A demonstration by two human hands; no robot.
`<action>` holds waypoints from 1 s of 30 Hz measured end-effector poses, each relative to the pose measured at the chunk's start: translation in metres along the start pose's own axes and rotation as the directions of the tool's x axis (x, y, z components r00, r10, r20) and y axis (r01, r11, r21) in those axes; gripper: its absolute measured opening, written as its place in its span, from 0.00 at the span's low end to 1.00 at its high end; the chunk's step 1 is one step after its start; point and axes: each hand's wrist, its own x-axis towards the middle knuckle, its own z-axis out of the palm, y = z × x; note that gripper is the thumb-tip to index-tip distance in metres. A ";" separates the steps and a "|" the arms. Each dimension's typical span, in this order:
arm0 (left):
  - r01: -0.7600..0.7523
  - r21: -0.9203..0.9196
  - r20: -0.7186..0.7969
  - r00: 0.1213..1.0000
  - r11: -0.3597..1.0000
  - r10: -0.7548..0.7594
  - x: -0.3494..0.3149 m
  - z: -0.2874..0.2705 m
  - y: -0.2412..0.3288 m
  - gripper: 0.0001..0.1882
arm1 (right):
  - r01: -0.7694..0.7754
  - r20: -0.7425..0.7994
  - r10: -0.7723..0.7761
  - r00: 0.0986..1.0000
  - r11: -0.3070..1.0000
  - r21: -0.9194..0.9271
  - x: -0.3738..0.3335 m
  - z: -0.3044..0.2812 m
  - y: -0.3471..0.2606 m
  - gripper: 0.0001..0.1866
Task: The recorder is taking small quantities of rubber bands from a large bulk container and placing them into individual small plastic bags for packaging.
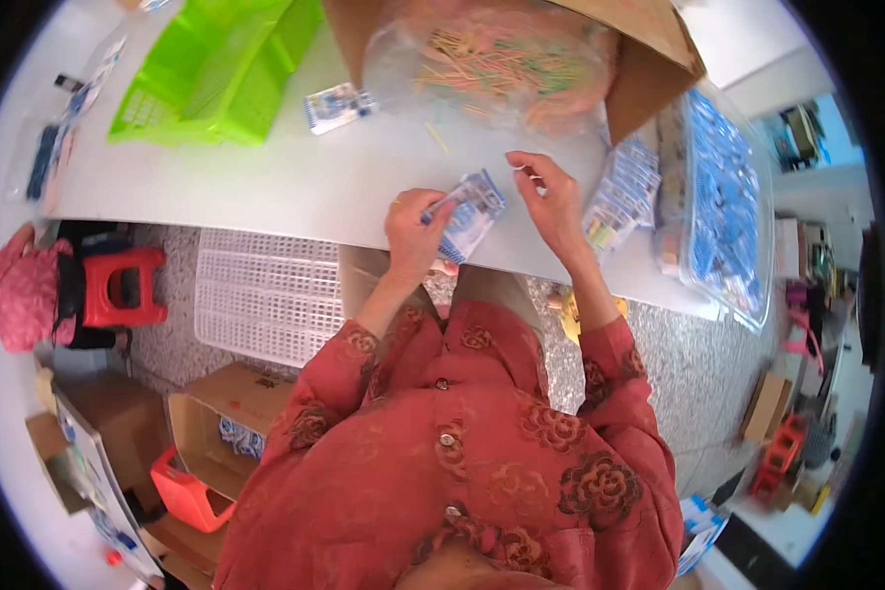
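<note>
Over the near edge of the white table (295,197), my left hand (413,234) grips a small blue-and-white packet (475,214) between thumb and fingers. Just to the right of that packet, my right hand (551,202) is raised with thumb and fingertips curled together. Something small and pale may be between those fingertips, too small to name. Beyond my hands lies a thin yellow stick (437,138). A clear plastic bag (388,74) full of thin coloured sticks (506,61) spills from a cardboard box (649,74). Right of my right hand lie overlapping packets (623,189).
A clear bin (768,251) of blue packets stands at the table's right end. A green basket (216,74) and another packet (337,106) are at the far left. Below are a white crate (265,295), a red stool (126,285) and an open carton (231,393). Another person (29,295) sits left.
</note>
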 end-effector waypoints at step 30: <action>-0.149 0.135 0.114 0.984 0.980 0.134 -0.009 -0.019 0.013 0.24 | -0.221 0.022 0.220 0.975 0.971 0.096 0.006 -0.002 0.014 0.08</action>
